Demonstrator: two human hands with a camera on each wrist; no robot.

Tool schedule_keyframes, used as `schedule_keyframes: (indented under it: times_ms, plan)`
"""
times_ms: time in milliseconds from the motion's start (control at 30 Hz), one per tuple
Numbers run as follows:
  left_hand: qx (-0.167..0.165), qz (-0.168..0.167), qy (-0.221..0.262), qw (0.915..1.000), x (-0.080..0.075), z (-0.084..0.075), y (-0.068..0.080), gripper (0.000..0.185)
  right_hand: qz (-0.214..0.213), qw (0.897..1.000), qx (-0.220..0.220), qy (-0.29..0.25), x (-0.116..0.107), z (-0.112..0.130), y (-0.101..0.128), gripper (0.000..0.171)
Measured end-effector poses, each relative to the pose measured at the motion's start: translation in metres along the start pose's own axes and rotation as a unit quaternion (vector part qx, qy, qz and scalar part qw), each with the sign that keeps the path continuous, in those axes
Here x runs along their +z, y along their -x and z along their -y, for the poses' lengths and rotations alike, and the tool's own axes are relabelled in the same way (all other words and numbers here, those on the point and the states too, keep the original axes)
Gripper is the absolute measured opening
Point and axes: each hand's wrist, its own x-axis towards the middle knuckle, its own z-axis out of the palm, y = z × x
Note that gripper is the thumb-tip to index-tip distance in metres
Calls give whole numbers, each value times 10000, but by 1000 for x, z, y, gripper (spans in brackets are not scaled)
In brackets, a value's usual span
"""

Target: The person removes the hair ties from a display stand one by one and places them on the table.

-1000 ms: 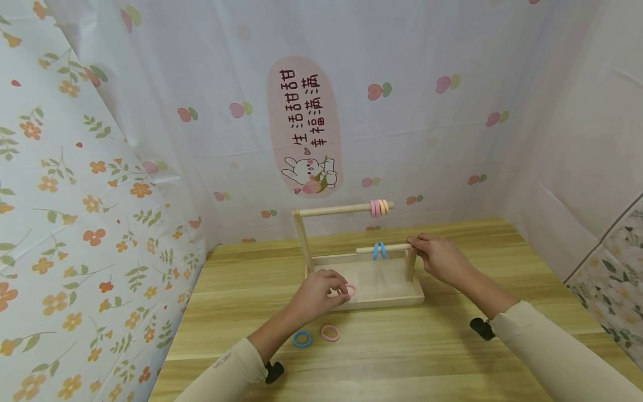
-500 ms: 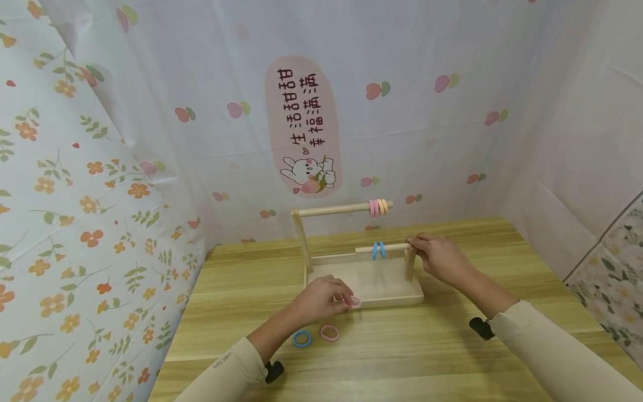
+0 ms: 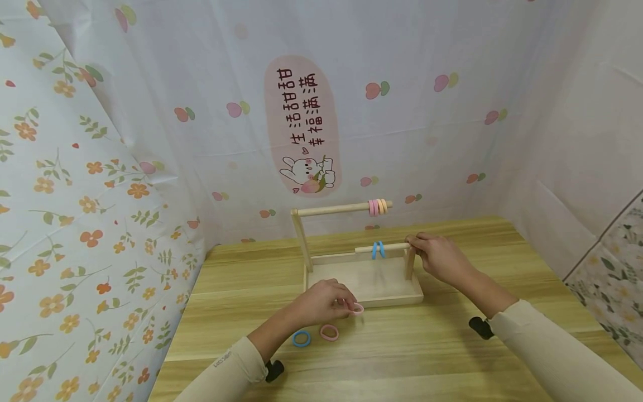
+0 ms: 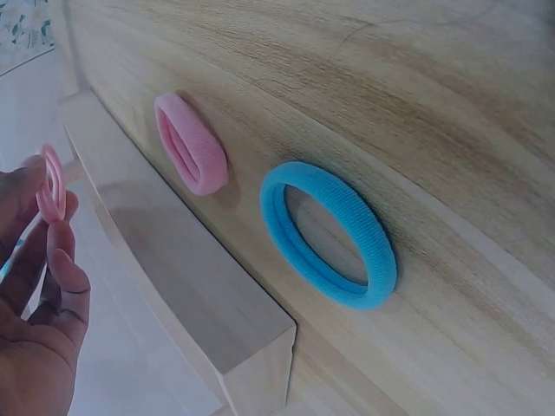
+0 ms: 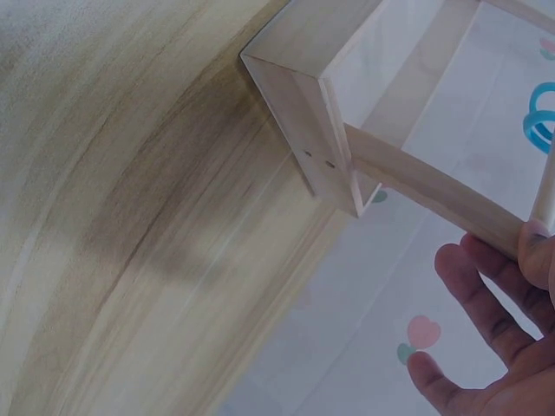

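Left hand low over the light wooden desk, just near of the pale wooden rack with a shallow tray base, pinching a small pink fabric hair ring between thumb and fingertips; in the left wrist view that same ring held upright at the fingertips, close to the tray's near edge. Flat on the desk just near of that hand, a second pink fabric ring and, to its left, a blue fabric ring, lying apart from each other. Right hand at the right end of the rack, fingers curled round the top of the short right post where the low wooden rod meets it. Two blue rings hanging side by side on that low rod, left of the right hand. Higher and farther back, a long wooden rod carrying pink and orange rings bunched near its right end. Behind the rack, a white curtain printed with fruit and a pink rabbit sticker.
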Motion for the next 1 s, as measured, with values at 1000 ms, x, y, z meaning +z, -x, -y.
schedule_keyframes:
  times_ms: [1000]
  plan:
    - [462, 564, -1127, 9909, 23, 1, 6, 8, 46, 9999, 102, -98, 0, 0, -1, 24]
